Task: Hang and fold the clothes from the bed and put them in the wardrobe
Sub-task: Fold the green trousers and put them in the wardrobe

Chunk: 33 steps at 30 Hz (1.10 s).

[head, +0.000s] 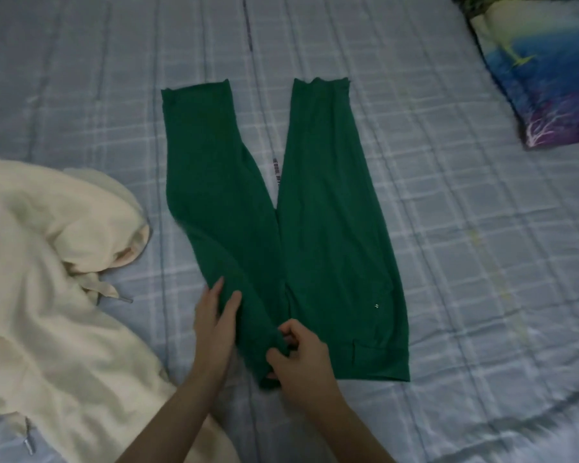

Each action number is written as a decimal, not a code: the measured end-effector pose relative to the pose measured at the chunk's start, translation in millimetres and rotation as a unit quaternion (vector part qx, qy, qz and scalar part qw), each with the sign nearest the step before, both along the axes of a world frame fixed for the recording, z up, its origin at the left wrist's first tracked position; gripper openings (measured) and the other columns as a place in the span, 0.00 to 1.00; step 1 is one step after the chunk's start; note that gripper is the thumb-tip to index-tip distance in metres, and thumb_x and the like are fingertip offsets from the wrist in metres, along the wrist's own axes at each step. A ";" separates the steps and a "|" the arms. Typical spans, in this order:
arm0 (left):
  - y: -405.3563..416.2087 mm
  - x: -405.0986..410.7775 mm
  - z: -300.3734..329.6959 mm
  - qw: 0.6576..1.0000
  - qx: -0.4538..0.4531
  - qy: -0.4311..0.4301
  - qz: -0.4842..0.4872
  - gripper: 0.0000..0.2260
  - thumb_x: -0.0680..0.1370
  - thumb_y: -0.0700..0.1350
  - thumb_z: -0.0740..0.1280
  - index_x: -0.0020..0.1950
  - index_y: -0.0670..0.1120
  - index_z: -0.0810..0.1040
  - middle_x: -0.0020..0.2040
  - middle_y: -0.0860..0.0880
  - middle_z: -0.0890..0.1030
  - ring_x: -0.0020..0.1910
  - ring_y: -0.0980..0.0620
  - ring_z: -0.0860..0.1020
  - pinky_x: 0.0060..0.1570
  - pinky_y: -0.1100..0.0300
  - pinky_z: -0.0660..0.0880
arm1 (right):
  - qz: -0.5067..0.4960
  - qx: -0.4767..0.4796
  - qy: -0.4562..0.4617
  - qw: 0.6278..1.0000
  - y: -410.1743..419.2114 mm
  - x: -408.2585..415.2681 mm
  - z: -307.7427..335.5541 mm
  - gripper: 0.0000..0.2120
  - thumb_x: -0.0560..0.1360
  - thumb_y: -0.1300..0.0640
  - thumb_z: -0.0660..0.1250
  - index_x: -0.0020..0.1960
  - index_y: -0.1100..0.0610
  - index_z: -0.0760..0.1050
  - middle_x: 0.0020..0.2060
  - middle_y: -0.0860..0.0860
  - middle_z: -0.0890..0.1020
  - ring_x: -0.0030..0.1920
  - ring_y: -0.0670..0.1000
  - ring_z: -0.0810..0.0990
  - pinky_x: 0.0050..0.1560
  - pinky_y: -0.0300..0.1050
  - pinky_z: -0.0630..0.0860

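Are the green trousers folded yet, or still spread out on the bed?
Spread out, not folded: the green trousers lie flat on the bed, legs apart in a V. The left hand and right hand hold the waist.

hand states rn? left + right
Left hand: open, fingers straight, resting on the green fabric trousers.
Right hand: closed, pinching the trousers' waistband.

A bed (448, 228) under a pale blue checked sheet carries everything. Green trousers (315, 228) lie spread flat, legs pointing away from the hands (214, 325). A cream hoodie (47, 279) (crumpled, drawstring loose) lies just left of the left hand. A printed pillow (542, 78) sits far beyond the right hand (301, 355).
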State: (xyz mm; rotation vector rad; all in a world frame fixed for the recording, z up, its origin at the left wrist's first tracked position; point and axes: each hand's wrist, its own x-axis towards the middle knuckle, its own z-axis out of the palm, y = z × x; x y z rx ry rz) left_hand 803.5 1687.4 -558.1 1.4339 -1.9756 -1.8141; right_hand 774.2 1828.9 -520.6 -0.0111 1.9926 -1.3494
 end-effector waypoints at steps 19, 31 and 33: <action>156.4 -104.8 -54.5 0.683 -0.435 -0.054 -0.584 0.26 0.82 0.58 0.51 0.80 0.54 0.55 0.81 0.49 0.53 0.79 0.44 0.51 0.73 0.39 0.47 | 0.217 0.385 -0.046 0.896 188.0 -96.6 -29.8 0.14 0.70 0.38 0.62 0.39 0.50 0.71 0.40 0.48 0.81 0.40 0.51 0.83 0.42 0.45 0.81; 39.7 -146.7 -20.5 0.782 -0.460 -0.011 -0.420 0.22 0.83 0.52 0.53 0.76 0.47 0.63 0.80 0.48 0.53 0.79 0.49 0.52 0.77 0.48 0.48 | 0.380 0.378 0.141 0.832 125.4 -176.3 17.0 0.13 0.78 0.42 0.57 0.50 0.52 0.69 0.43 0.48 0.76 0.44 0.49 0.78 0.42 0.43 0.74; 0.3 -158.6 -26.8 0.802 -0.455 -0.051 -0.383 0.22 0.82 0.52 0.52 0.74 0.46 0.63 0.80 0.46 0.54 0.78 0.46 0.54 0.76 0.47 0.49 | 0.390 0.323 0.209 0.837 99.6 -194.5 16.9 0.08 0.79 0.47 0.57 0.49 0.52 0.67 0.39 0.46 0.72 0.39 0.48 0.73 0.37 0.42 0.70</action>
